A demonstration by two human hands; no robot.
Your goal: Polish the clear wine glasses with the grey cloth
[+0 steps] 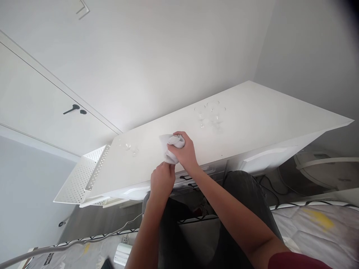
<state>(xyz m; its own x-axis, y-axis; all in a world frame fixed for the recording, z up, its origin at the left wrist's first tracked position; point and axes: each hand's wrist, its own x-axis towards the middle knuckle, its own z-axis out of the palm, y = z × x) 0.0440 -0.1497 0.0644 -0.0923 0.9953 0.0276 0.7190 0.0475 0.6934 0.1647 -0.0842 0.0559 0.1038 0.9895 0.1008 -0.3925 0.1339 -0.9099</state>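
White cloth (171, 156) sits bunched between the two hands, over the near part of the table (269, 116). From my remote seat I see the right hand (185, 151) clamped round the bundle, thumb on the near side, while the left hand (162, 177) pinches its lower end, closer to the body; the two are close together. Whether anything lies inside the folds I cannot tell.

My main worry is slipping: if the cloth hides something smooth, a loose wrap could let it slide out, and this near the front edge it might fall towards the knees (245, 186). Twisting too hard could crack anything thin within. I also judge a careless sweep of the right hand risky, since clear glasses (214, 111) sit beyond it and to its right, so transparent against white that they are easy to misjudge. Small clear pieces (128, 146), left of the hands, are just as hard for me to spot.

Beneath all this the surface is pale and smooth, with dark drawer handles (185, 178) below the hands. Far to their left I see a perforated rack (75, 179) and a door handle (74, 107); ahead, a bare wall (179, 48); behind and right, patterned bedding (305, 228).
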